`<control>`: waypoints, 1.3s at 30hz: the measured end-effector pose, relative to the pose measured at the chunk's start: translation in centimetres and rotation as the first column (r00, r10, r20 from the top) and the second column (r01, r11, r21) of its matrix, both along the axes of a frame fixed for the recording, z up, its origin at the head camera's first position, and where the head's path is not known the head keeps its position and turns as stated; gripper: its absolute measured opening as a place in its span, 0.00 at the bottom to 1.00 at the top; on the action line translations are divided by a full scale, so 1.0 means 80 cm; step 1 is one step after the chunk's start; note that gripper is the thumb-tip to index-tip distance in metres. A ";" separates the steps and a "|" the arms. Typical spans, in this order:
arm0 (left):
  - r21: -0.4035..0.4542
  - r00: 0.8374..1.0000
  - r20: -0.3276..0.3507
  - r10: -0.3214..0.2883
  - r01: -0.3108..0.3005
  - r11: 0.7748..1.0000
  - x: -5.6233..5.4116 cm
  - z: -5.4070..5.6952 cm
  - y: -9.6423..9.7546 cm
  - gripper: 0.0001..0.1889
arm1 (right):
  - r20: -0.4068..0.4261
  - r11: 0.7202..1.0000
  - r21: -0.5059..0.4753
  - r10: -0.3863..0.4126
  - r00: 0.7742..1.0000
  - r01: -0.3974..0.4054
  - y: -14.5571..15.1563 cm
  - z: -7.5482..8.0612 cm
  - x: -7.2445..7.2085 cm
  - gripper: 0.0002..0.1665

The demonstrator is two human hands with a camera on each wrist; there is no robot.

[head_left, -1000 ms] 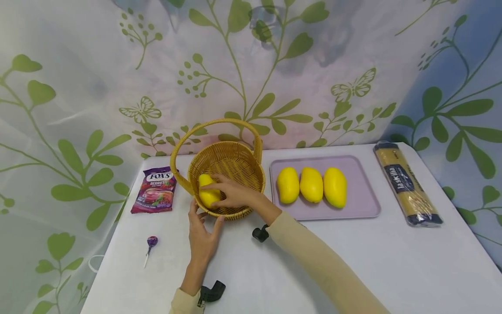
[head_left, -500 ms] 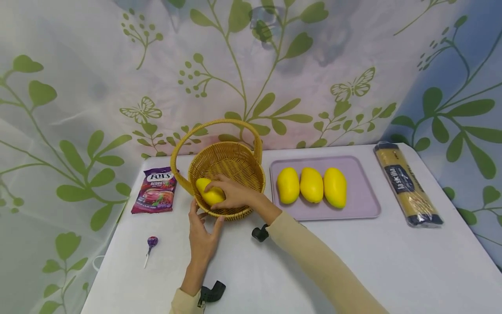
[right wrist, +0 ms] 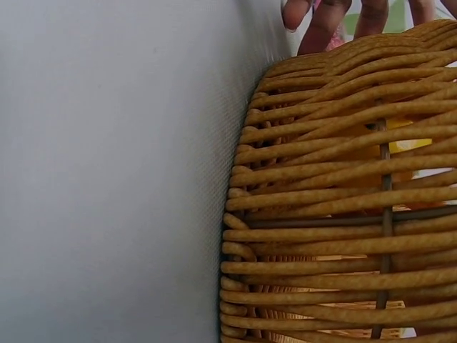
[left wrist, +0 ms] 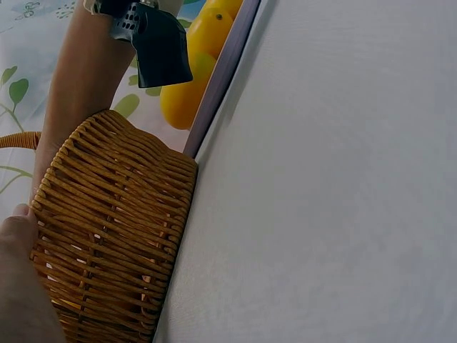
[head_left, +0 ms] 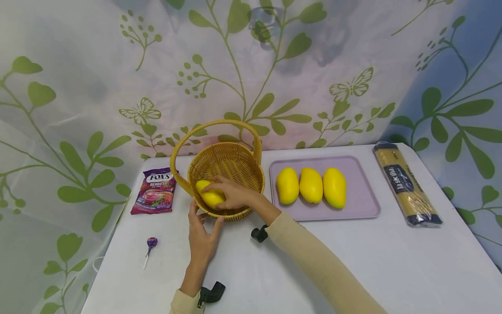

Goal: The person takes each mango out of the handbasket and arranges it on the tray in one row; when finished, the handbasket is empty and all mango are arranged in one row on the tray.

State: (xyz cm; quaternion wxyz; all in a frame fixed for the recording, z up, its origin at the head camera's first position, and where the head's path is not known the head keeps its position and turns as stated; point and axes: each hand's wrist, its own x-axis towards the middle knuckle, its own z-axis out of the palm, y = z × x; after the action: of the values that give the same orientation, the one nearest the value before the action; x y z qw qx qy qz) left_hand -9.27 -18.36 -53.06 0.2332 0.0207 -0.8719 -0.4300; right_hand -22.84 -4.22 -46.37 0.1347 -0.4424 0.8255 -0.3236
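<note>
In the head view, a round wicker basket point(head_left: 235, 163) with a tall arched handle stands on the white table. My right hand point(head_left: 231, 193) reaches into its near left side and grips a yellow mango point(head_left: 211, 194), thumb and fingers on either side of the fruit. My left hand point(head_left: 203, 237) rests against the near left outside of the basket, thumb and fingers spread along the wall. In the left wrist view, the thumb point(left wrist: 18, 227) touches the woven side. The right wrist view shows fingers point(right wrist: 325, 25) of the left hand beside the basket; the right hand is hidden there.
Right of the basket is a lilac tray point(head_left: 362, 192) with three more mangoes point(head_left: 311, 185) in a row. A pack of spaghetti point(head_left: 405, 185) lies at the far right. To the left are a purple candy bag point(head_left: 155, 192) and a lollipop point(head_left: 150, 249).
Inside the basket the mango has turned from nearly lengthwise to a slant, held by the right hand. In the last half second it has settled slightly lower. The left hand has stayed put.
</note>
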 end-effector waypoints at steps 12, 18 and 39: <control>-0.001 1.000 0.002 -0.001 0.001 1.000 0.001 0.003 0.000 0.50 | -0.010 1.000 0.016 -0.012 1.000 0.012 0.000 0.003 0.002 0.34; -0.008 1.000 0.001 -0.002 0.002 1.000 0.002 0.004 0.001 0.50 | -0.016 0.999 0.014 -0.033 0.999 0.033 0.001 0.006 0.003 0.33; -0.007 1.000 -0.015 0.000 0.000 1.000 0.001 0.006 0.001 0.50 | -0.096 0.998 0.023 -0.056 0.994 0.058 0.013 0.014 0.004 0.33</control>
State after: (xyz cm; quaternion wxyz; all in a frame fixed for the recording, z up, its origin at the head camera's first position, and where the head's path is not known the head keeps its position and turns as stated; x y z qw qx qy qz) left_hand -9.18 -18.25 -52.61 0.2397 0.0166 -0.8716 -0.4273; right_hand -22.49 -3.17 -45.25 0.0914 -0.4318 0.8474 -0.2953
